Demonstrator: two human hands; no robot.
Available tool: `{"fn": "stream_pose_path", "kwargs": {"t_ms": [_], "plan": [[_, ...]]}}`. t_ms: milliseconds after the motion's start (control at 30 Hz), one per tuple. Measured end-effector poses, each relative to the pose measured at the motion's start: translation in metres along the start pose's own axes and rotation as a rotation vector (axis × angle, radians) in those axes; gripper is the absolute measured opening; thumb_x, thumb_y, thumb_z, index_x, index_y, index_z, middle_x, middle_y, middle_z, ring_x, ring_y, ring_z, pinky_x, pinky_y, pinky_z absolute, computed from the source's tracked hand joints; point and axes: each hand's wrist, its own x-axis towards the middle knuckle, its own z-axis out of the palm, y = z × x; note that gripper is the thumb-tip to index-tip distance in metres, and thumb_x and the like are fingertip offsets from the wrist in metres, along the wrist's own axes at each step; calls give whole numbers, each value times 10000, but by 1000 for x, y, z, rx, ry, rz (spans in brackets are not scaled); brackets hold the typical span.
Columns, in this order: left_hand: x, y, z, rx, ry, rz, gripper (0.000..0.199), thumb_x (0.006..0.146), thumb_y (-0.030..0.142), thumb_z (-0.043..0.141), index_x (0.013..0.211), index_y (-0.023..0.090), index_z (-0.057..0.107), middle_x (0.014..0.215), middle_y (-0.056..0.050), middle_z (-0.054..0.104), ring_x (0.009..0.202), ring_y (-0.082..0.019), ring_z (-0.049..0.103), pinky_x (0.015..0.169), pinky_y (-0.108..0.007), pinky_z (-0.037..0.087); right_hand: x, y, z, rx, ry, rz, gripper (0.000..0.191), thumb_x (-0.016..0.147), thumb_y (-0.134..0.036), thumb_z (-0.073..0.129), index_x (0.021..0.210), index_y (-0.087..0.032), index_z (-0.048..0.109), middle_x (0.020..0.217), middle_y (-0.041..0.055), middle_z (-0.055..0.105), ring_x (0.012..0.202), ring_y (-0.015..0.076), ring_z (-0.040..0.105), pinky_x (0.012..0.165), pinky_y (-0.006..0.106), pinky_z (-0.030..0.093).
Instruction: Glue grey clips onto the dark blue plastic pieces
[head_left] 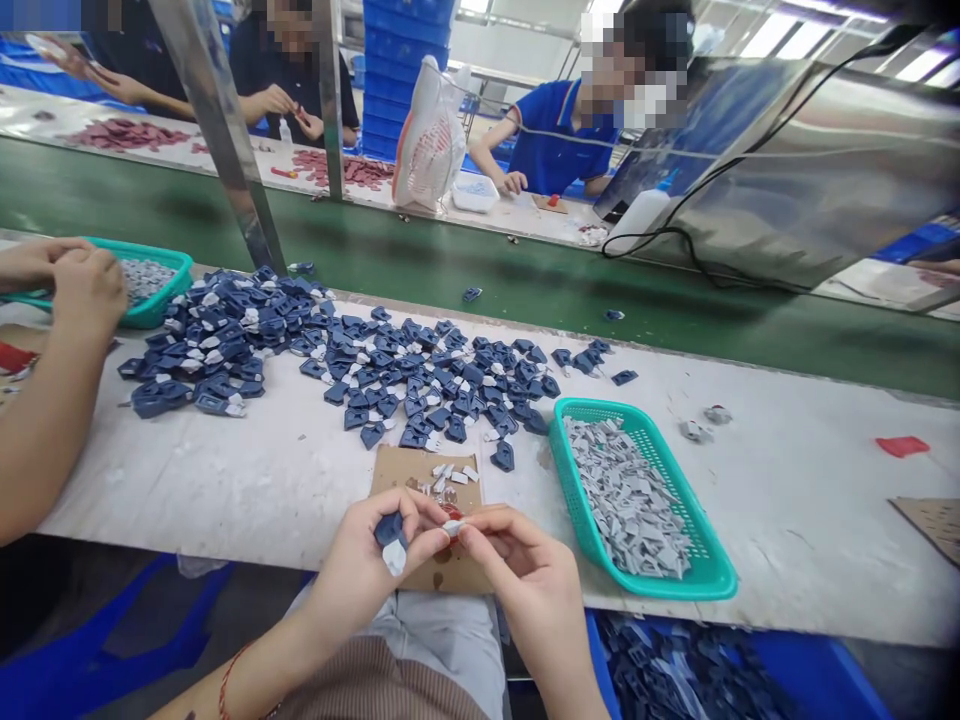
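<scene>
My left hand (382, 545) is closed, with a navy blue part with a whitish tip (392, 542) tucked against its palm. Its thumb and forefinger also pinch one end of a small pale grey piece (452, 527). My right hand (525, 570) is closed too, thumb and fingertips pressed on the other end of that piece. Both hands are above a brown cardboard sheet (390, 470) at the table's front edge. Several small white pieces (454, 474) lie on the sheet, and something red shows partly behind my fingertips.
Navy parts (435, 375) are heaped beyond the cardboard. A green basket (720, 575) of grey pieces stands to the right, near a red scrap (902, 446). Below is a blue bin (795, 660) of dark parts. At left, a co-worker's hands (90, 280) reach over another basket; a green belt (540, 290) runs behind.
</scene>
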Motion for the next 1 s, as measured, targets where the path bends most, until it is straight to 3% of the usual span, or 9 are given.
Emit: {"fn": "stream_pose_path", "kwargs": {"t_ms": [100,167,333,433,500,633,767,1000], "plan": [[-1,-9,-11,16,26,-131,350,745,356,752,673,215,439,669,38,536,562,-119,521,563,-235,437,7,2,-11,-21,75,102,253,747,-446,803,727,-203,732,704,37,728,661,193,657,664,291,531],[-3,-15,-20,25,25,-211,342,744,381,762,739,220,459,662,56,476,532,-105,453,517,-216,369,13,5,-17,-45,92,143,309,694,-477,828,667,-192,711,635,28,700,608,178,615,616,282,498],[-13,-20,-34,-73,-99,-302,391,749,422,770,1035,240,574,987,-32,597,745,-161,554,669,-260,442,15,14,-13,-55,75,183,344,684,-500,823,639,-182,699,591,21,673,564,166,570,582,280,452],[-15,-19,-36,-12,-119,-269,345,796,535,699,865,213,598,804,-8,545,697,-161,494,639,-259,410,14,16,-9,-59,62,203,325,697,-486,812,643,-186,697,581,17,668,557,166,563,582,281,446],[-14,-19,-36,65,-87,-212,429,849,625,584,739,210,583,731,-9,504,681,-174,470,626,-272,400,15,17,-8,-67,64,211,316,700,-480,807,642,-191,694,588,17,674,564,167,570,596,284,448],[-12,-19,-36,168,25,-166,526,901,682,429,749,229,648,887,-64,608,865,-240,543,780,-324,445,18,16,-10,-88,61,228,344,665,-504,818,612,-192,684,583,25,678,557,173,575,576,285,443],[-10,-23,-37,135,46,-198,473,869,669,509,866,230,687,968,-67,638,993,-254,546,917,-332,427,19,16,-11,-91,49,234,325,690,-487,805,624,-192,686,581,22,676,557,170,574,574,281,445],[-6,-25,-38,-13,18,-274,448,851,666,557,995,242,543,721,19,523,692,-170,441,651,-265,381,21,23,-14,-94,53,238,376,650,-535,809,596,-190,672,554,21,657,533,162,550,554,280,438]]}}
